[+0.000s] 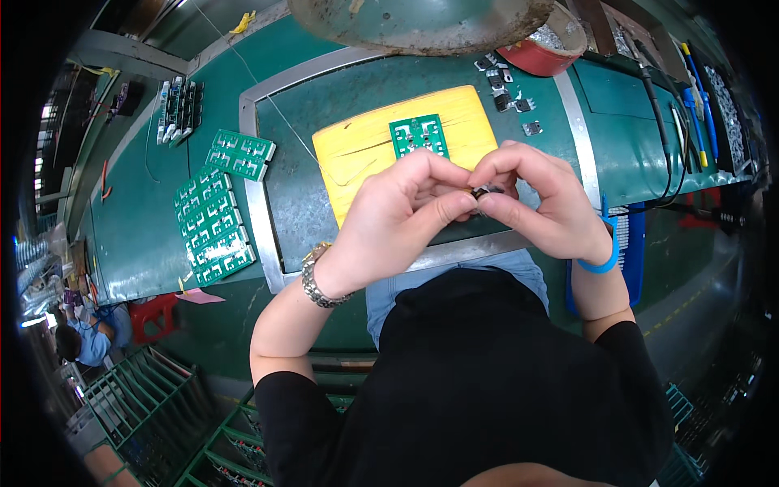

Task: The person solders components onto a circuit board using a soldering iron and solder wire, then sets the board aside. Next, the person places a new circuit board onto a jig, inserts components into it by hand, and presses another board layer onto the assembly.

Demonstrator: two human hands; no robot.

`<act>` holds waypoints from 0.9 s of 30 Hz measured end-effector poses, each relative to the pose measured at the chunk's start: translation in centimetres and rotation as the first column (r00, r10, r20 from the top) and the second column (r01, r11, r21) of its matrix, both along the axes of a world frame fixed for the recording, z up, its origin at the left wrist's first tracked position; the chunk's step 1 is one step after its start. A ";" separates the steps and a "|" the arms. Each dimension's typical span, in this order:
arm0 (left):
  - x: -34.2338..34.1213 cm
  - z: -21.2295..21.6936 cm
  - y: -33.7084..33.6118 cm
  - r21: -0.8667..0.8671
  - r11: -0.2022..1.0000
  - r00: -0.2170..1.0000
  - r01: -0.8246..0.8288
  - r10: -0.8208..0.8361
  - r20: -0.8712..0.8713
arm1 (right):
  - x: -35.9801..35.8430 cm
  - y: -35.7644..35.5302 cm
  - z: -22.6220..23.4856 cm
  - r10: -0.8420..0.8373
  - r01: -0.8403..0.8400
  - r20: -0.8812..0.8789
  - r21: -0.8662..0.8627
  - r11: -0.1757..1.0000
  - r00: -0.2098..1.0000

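My left hand (391, 217) and my right hand (550, 201) meet in front of me, thumbs and forefingers pinched together. Between the fingertips is a small dark electronic component (482, 192) with a shiny metal part, mostly covered by the fingers. Just beyond the hands, a green circuit board (419, 135) lies on a yellow block (357, 146); its near edge is hidden by my left hand. Several black components with metal tabs and legs (501, 79) are scattered on the green mat, past the block's right side.
Several green circuit boards (213, 223) lie at the left, near upright black-and-white parts (180, 111). A metal frame edge (258, 215) surrounds the work area. A round lamp-like shade (422, 24) overhangs the far side, beside a red tub (545, 50). Pens and cables (690, 105) sit far right.
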State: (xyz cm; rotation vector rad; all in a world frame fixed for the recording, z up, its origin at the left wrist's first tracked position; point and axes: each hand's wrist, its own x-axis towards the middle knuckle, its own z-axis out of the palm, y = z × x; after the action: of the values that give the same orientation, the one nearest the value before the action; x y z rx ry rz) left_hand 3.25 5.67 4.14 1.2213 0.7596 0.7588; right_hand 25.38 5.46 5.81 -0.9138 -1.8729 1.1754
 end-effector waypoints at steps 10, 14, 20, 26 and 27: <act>-4.2 0.3 5.4 0.730 0.682 0.765 0.056 0.440 -0.470 | -0.8 4.3 -2.6 -0.272 0.245 0.156 0.175 0.954 0.949; -4.5 -1.3 5.5 0.753 0.653 0.745 0.083 0.461 -0.482 | -1.5 5.0 -3.6 -0.237 0.222 0.211 0.094 0.971 0.948; -4.8 -2.3 5.6 0.778 0.625 0.786 0.062 0.450 -0.424 | -1.4 5.1 -4.3 -0.301 0.225 0.312 0.255 0.940 0.901; -5.0 -2.6 5.8 0.825 0.561 0.770 0.068 0.497 -0.401 | -1.7 5.0 -4.5 -0.329 0.238 0.269 0.321 0.917 0.905; -5.0 -2.7 5.8 0.838 0.542 0.777 0.066 0.498 -0.384 | -1.8 5.0 -4.5 -0.330 0.233 0.275 0.332 0.914 0.903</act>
State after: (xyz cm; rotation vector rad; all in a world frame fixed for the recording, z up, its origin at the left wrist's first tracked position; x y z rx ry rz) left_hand -1.75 11.51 1.48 2.3481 1.1552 1.0196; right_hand 23.62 10.41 1.35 -1.2185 -2.0138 0.5741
